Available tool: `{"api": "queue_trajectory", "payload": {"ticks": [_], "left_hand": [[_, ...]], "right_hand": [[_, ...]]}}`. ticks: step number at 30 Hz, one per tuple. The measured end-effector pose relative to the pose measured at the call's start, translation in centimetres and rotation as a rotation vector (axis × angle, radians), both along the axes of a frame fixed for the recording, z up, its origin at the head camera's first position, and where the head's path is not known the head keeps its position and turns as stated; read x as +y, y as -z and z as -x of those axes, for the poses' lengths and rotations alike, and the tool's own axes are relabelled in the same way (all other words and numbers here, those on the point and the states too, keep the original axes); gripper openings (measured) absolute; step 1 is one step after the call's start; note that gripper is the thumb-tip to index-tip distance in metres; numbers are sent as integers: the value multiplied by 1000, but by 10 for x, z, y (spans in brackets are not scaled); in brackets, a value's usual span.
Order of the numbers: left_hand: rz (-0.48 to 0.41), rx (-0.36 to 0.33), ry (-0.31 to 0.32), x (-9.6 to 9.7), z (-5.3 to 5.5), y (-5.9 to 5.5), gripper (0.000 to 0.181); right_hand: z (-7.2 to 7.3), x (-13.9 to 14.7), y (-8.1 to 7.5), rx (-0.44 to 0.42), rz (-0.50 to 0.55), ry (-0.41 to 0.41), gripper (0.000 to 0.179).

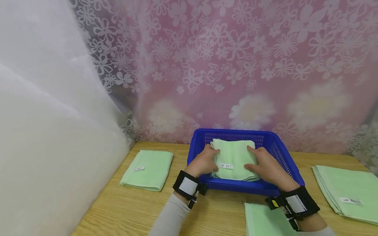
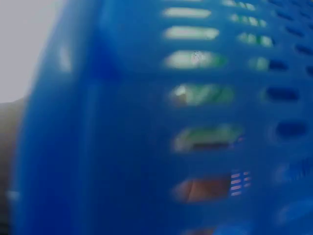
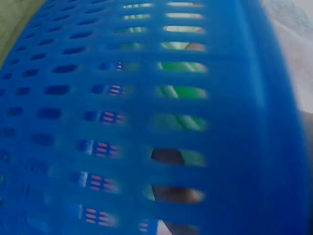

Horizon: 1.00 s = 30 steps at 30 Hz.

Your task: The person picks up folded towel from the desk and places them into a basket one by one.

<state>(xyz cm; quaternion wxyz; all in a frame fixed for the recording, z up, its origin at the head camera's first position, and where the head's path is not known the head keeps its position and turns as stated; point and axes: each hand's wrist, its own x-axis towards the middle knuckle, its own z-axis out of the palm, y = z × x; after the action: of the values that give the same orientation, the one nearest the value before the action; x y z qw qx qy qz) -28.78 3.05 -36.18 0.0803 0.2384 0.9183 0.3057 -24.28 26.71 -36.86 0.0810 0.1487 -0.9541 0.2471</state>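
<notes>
In the head view a folded pale green towel [image 1: 234,154] with a white label lies inside a blue plastic basket [image 1: 236,186]. My left hand [image 1: 204,161] holds its left side, and my right hand [image 1: 268,166] grips the right side. Both thumbs show on top of the cloth; some fingers are hidden at its edges. The slotted wall of the basket [image 2: 132,161] fills the left wrist view, with green cloth [image 2: 208,95] and a bit of skin seen through the slots. Likewise, the right wrist view shows the basket wall [image 3: 234,147] and green cloth [image 3: 182,92] behind it.
Another folded green towel [image 1: 149,168] lies on the wooden table [image 1: 118,209] left of the basket. A third towel [image 1: 351,191] sits at the right, and one more [image 1: 265,219] lies in front, partly behind my right wrist. A flowered curtain [image 1: 206,65] hangs behind.
</notes>
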Motion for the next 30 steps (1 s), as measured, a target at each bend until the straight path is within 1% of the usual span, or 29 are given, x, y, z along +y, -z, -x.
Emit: {"api": "queue_trajectory", "payload": {"ticks": [6,8,11,17,20,25,28,30], "left_hand": [[39,7,8,4,1,13,75],[59,2,15,5,2,16,75],[93,13,25,6,3,20,73],[129,29,53,8,2,19,69],[166,57,76,9,2,19,63],[207,111,86,10,5,19,54],[212,120,84,10,6,19,50],[210,114,81,10,6,19,48]], "right_hand": [[4,-6,14,-16,-6,17,72],[5,-7,17,-27,-19,23,72],[6,-8,18,-19,-56,20,69],[5,-8,17,-25,-59,-6,56],[4,-9,17,-31,-50,-7,49],[5,-10,16,-15,-54,-4,41],[6,-11,15,-26,-57,-16,36],[7,-11,14,-34,-60,-26,34]]}}
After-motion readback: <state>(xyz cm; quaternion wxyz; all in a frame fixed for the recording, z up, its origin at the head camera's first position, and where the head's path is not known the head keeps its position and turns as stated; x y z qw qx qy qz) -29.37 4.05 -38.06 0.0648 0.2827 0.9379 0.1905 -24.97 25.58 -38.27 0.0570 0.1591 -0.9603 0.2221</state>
